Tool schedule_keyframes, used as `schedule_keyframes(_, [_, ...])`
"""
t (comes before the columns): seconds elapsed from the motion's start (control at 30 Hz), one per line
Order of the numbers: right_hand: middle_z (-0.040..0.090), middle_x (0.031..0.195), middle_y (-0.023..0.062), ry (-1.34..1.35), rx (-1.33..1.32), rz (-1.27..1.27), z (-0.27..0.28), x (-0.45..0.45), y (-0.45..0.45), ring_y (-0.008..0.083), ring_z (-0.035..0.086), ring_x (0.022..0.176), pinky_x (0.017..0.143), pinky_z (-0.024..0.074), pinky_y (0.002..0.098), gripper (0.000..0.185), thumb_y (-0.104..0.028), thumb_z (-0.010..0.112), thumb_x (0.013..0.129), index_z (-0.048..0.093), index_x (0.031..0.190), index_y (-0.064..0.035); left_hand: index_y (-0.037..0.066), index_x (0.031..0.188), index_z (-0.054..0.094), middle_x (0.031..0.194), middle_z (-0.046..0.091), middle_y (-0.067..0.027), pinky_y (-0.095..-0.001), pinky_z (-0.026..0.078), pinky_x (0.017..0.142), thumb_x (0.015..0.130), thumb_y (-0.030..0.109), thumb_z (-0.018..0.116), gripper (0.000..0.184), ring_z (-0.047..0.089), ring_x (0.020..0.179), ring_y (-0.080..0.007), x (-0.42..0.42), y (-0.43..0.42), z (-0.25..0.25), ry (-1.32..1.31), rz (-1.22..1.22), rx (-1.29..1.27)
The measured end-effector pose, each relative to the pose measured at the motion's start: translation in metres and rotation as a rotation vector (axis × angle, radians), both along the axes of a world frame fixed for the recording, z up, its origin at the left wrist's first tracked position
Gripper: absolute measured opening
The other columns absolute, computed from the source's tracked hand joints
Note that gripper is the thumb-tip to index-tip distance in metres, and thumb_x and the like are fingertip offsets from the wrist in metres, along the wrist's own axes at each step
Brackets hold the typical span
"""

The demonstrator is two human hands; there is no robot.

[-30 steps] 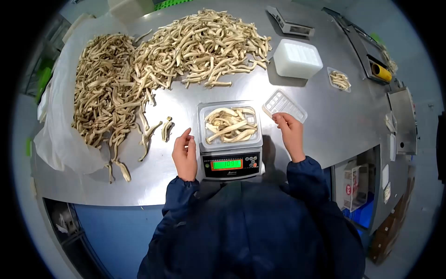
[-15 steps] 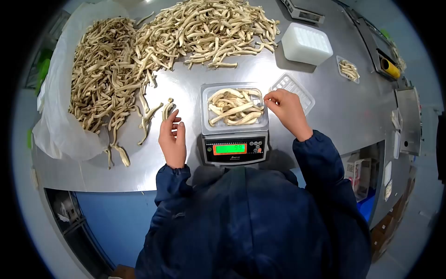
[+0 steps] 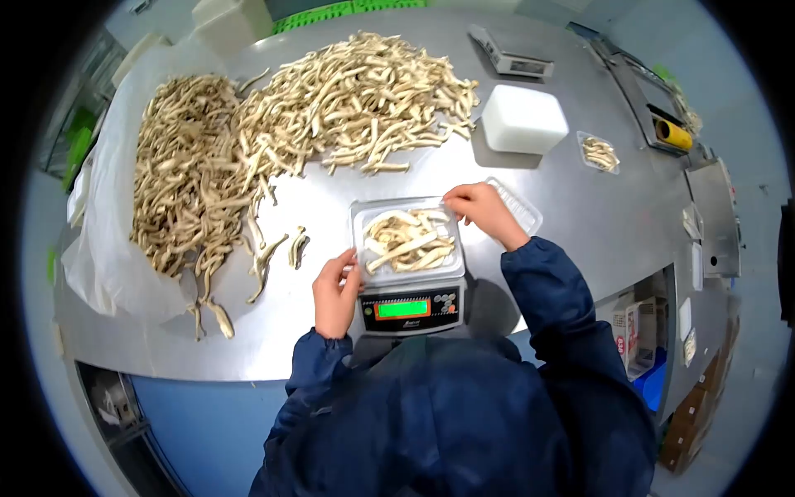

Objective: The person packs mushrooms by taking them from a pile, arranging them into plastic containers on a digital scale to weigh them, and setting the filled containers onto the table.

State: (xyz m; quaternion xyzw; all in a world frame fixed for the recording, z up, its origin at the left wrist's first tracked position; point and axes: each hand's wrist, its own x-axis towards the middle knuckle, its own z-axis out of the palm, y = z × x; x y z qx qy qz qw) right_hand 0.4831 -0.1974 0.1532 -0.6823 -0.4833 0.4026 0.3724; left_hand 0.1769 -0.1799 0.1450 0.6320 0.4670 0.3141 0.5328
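Observation:
A clear plastic tray (image 3: 358, 217) of pale, long-stemmed mushrooms (image 3: 410, 240) sits on a digital scale (image 3: 411, 310) with a lit green display, its digits too faint to read. At the tray's left side, my left hand (image 3: 336, 290) has its fingers curled at the edge. My right hand (image 3: 484, 211) pinches the upper right corner of the tray. Partly behind my right hand lies an empty clear tray (image 3: 520, 207). A few loose mushrooms (image 3: 298, 248) are on the metal table, left of the scale.
A large mushroom heap (image 3: 356, 99) covers the back of the table (image 3: 613, 224), beside a white bag (image 3: 108, 248) holding more. At the back right stand a white block-like stack (image 3: 524, 120), a second scale (image 3: 513, 58) and a small filled tray (image 3: 598, 152).
My right hand has moved left onto the tray's upper right corner. My left hand went toward the loose mushrooms, then came back right to the tray's left edge.

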Motion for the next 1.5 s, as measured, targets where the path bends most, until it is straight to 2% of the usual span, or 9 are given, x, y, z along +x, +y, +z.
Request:
schedule_keyframes(0.17, [0.064, 0.067, 0.0069, 0.115, -0.017, 0.122, -0.008, 0.018, -0.003, 0.0104, 0.061, 0.056, 0.049, 0.0510, 0.0255, 0.014, -0.010, 0.065, 0.079, 0.067, 0.084, 0.0023, -0.006, 0.120, 0.057, 0.089, 0.061, -0.0080, -0.0245, 0.049, 0.061, 0.093, 0.010, 0.054, 0.031, 0.058, 0.068, -0.0112, 0.006, -0.001, -0.007, -0.037, -0.068, -0.022])
schedule_keyframes(0.33, [0.063, 0.065, 0.0090, 0.171, -0.037, 0.059, 0.009, 0.035, -0.038, 0.0117, 0.059, 0.050, 0.048, 0.0481, 0.0246, 0.010, -0.005, 0.063, 0.079, 0.065, 0.081, 0.0049, -0.004, 0.128, 0.051, 0.101, 0.059, -0.0080, -0.0238, 0.049, 0.068, 0.094, 0.006, 0.051, 0.035, 0.057, 0.075, -0.0106, 0.011, -0.002, 0.003, -0.143, -0.113, -0.131])
schedule_keyframes(0.43, [0.061, 0.062, 0.0073, 0.209, 0.014, -0.146, 0.019, 0.060, -0.078, 0.0114, 0.059, 0.053, 0.048, 0.0479, 0.0248, 0.010, -0.004, 0.061, 0.080, 0.064, 0.081, 0.0047, -0.002, 0.130, 0.049, 0.103, 0.057, -0.0086, -0.0244, 0.048, 0.068, 0.094, 0.007, 0.049, 0.037, 0.056, 0.075, -0.0106, 0.014, 0.001, 0.017, -0.159, -0.127, -0.100])
schedule_keyframes(0.53, [0.061, 0.068, 0.0065, 0.239, 0.056, -0.446, 0.012, 0.100, -0.128, 0.0131, 0.059, 0.055, 0.052, 0.0497, 0.0267, 0.013, -0.007, 0.062, 0.083, 0.063, 0.090, 0.0039, -0.002, 0.129, 0.049, 0.102, 0.057, -0.0083, -0.0259, 0.047, 0.069, 0.094, 0.009, 0.048, 0.037, 0.055, 0.076, -0.0112, 0.008, 0.008, 0.019, -0.136, -0.107, -0.047])
schedule_keyframes(0.67, [0.059, 0.073, 0.0073, 0.254, 0.181, -0.842, 0.001, 0.150, -0.195, 0.0147, 0.059, 0.056, 0.053, 0.0527, 0.0283, 0.011, -0.008, 0.059, 0.085, 0.060, 0.089, 0.0021, 0.000, 0.129, 0.050, 0.099, 0.058, -0.0078, -0.0252, 0.047, 0.070, 0.095, 0.012, 0.048, 0.036, 0.054, 0.075, -0.0110, -0.005, 0.021, 0.011, -0.103, -0.064, 0.025])
schedule_keyframes(1.0, [0.059, 0.081, 0.0128, 0.353, 0.510, -1.578, -0.114, 0.232, -0.231, 0.0216, 0.065, 0.062, 0.055, 0.0567, 0.0286, 0.013, 0.003, 0.051, 0.085, 0.053, 0.098, 0.0074, 0.002, 0.129, 0.051, 0.096, 0.060, -0.0034, -0.0220, 0.045, 0.069, 0.096, 0.020, 0.053, 0.038, 0.052, 0.075, -0.0073, -0.021, 0.034, 0.013, -0.074, 0.004, 0.056])
schedule_keyframes(1.27, [0.061, 0.082, 0.0192, 0.498, 0.662, -1.837, -0.142, 0.260, -0.188, 0.0295, 0.068, 0.066, 0.057, 0.0608, 0.0340, 0.016, 0.009, 0.052, 0.082, 0.048, 0.098, 0.0077, 0.001, 0.130, 0.050, 0.098, 0.060, -0.0037, -0.0223, 0.045, 0.070, 0.096, 0.018, 0.052, 0.038, 0.053, 0.076, -0.0075, -0.029, 0.030, 0.021, -0.060, 0.018, 0.079])
schedule_keyframes(1.3, [0.059, 0.082, 0.0174, 0.562, 0.675, -1.818, -0.146, 0.266, -0.183, 0.0289, 0.067, 0.065, 0.059, 0.0608, 0.0361, 0.023, 0.012, 0.051, 0.080, 0.045, 0.100, 0.0021, 0.001, 0.130, 0.049, 0.098, 0.060, -0.0037, -0.0223, 0.045, 0.071, 0.096, 0.018, 0.052, 0.038, 0.053, 0.077, -0.0075, -0.031, 0.031, 0.020, -0.073, 0.020, 0.075])
schedule_keyframes(1.5, [0.062, 0.082, 0.0209, 0.458, 0.638, -1.812, -0.155, 0.289, -0.140, 0.0284, 0.067, 0.065, 0.055, 0.0583, 0.0364, 0.034, 0.009, 0.053, 0.082, 0.044, 0.113, 0.0010, 0.000, 0.129, 0.050, 0.098, 0.059, -0.0034, -0.0224, 0.045, 0.071, 0.096, 0.016, 0.051, 0.037, 0.052, 0.076, -0.0075, -0.035, 0.031, 0.022, -0.076, 0.051, 0.063])
